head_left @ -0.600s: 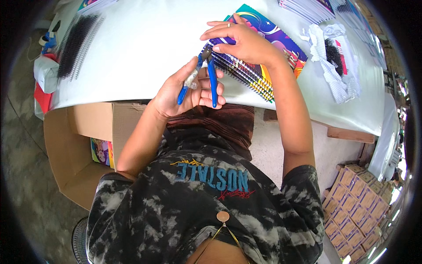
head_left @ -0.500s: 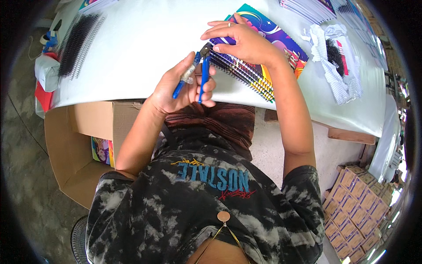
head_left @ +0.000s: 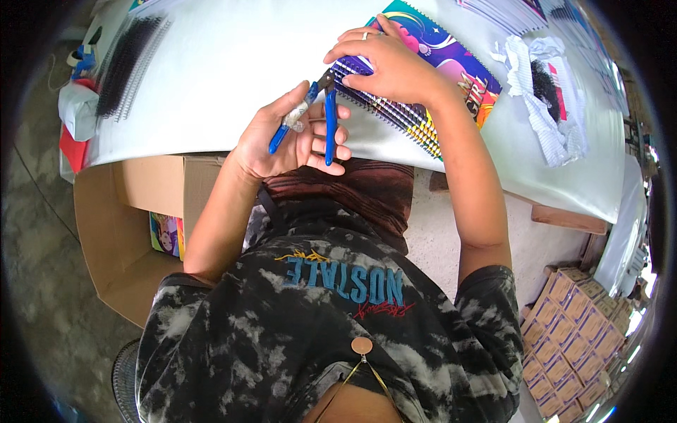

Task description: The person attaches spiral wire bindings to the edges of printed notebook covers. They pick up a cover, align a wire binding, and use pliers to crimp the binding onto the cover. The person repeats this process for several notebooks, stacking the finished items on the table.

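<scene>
My left hand (head_left: pixel 266 139) holds blue-handled pliers (head_left: pixel 331 125), one handle against the thumb and palm, the other along the fingers. Its handles are spread apart, and something clear is wrapped around the nearer one. The dark jaws sit at the upper left corner of a stack of spiral-bound notebooks (head_left: pixel 462 62), by the ends of their coils. Over that corner lies my right hand (head_left: pixel 395 67), a ring on one finger, with fingers stretched across the top cover and thumb near the coils. Whether the jaws touch a coil is too small to tell.
The notebooks lie on a white table (head_left: pixel 233 92). Loose black coils (head_left: pixel 130 67) lie at the left. Crumpled paper (head_left: pixel 553 134) holding dark scraps lies at the right, near more stacked notebooks (head_left: pixel 504 15). An open cardboard box (head_left: pixel 106 233) stands below the table's left edge; stacked cartons (head_left: pixel 571 331) stand lower right.
The pliers' handles have spread wider as my left fingers loosened. My right hand stays on the notebooks' corner.
</scene>
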`<state>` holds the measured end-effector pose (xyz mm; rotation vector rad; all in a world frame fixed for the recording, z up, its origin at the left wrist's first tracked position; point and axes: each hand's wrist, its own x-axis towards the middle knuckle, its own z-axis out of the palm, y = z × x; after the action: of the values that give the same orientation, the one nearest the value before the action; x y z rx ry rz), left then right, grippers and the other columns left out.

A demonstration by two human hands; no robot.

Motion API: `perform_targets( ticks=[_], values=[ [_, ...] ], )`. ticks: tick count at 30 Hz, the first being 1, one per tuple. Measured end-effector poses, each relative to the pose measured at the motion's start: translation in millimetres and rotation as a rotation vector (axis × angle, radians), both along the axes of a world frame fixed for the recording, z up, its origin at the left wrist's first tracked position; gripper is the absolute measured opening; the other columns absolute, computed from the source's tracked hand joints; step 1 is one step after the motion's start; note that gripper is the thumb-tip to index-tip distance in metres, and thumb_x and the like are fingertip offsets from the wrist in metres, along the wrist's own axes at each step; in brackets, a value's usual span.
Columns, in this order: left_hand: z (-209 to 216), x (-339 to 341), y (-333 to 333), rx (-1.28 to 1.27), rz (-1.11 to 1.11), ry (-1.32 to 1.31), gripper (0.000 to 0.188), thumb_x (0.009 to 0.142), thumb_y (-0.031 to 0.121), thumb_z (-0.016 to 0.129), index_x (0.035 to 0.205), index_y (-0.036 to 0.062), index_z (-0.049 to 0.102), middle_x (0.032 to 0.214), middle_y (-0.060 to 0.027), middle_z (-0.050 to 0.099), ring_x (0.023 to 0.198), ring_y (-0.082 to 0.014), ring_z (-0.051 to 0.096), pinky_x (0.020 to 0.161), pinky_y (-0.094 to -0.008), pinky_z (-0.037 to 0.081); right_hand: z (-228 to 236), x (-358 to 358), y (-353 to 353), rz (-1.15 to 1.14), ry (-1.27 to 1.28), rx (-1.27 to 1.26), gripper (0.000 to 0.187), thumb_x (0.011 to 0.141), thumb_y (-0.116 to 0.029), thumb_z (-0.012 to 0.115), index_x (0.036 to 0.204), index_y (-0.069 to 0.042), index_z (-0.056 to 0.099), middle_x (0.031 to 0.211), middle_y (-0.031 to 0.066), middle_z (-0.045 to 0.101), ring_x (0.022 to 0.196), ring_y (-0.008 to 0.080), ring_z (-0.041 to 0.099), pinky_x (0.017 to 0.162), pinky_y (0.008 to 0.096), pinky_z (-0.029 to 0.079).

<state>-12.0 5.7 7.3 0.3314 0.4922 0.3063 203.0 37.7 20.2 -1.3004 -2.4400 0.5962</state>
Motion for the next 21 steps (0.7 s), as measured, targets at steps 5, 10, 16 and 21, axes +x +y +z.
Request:
perform_targets(
  ticks=[5,10,16,21],
  values=[
    [8,3,2,0.732,-0.271,0.680,0.061,0.094,0.050,0.029,0.109,-0.0053,0.049,0.088,-0.0207,0.056,0.080,-0.0341,0.060,0.069,-0.0431,0.049,0,-2,1,0.004,-0.015,0.015,0.032,0.074,-0.019,0.066,0.106,-0.014,0.062,0.110,0.0041,0.059,0.116,0.0199,0.047,0.110,0.0459,0.008],
    [25,6,4,1.341,-0.475,1.048,0.057,0.094,0.050,0.030,0.103,-0.0022,0.052,0.078,-0.0140,0.056,0.067,-0.0233,0.060,0.062,-0.0373,0.047,-3,-3,-2,-0.003,-0.038,0.089,0.032,0.072,-0.017,0.066,0.103,-0.013,0.061,0.105,0.0042,0.059,0.112,0.0216,0.049,0.110,0.0462,0.010],
    [-14,-13,12,0.073,-0.119,0.028,0.062,0.093,0.053,0.024,0.113,-0.0002,0.049,0.090,-0.0161,0.059,0.093,-0.0327,0.061,0.079,-0.0493,0.051,-5,-5,-2,0.010,-0.014,0.124,0.029,0.070,-0.014,0.063,0.100,-0.012,0.060,0.102,0.0051,0.060,0.110,0.0229,0.050,0.108,0.0481,0.013],
    [-18,-18,15,-0.036,-0.150,-0.168,0.064,0.093,0.055,0.025,0.113,-0.0014,0.048,0.093,-0.0170,0.057,0.093,-0.0334,0.060,0.080,-0.0520,0.049,-9,-4,-2,0.011,0.005,0.133,0.030,0.070,-0.013,0.061,0.100,-0.012,0.060,0.102,0.0060,0.060,0.109,0.0235,0.051,0.108,0.0483,0.014]
  ],
)
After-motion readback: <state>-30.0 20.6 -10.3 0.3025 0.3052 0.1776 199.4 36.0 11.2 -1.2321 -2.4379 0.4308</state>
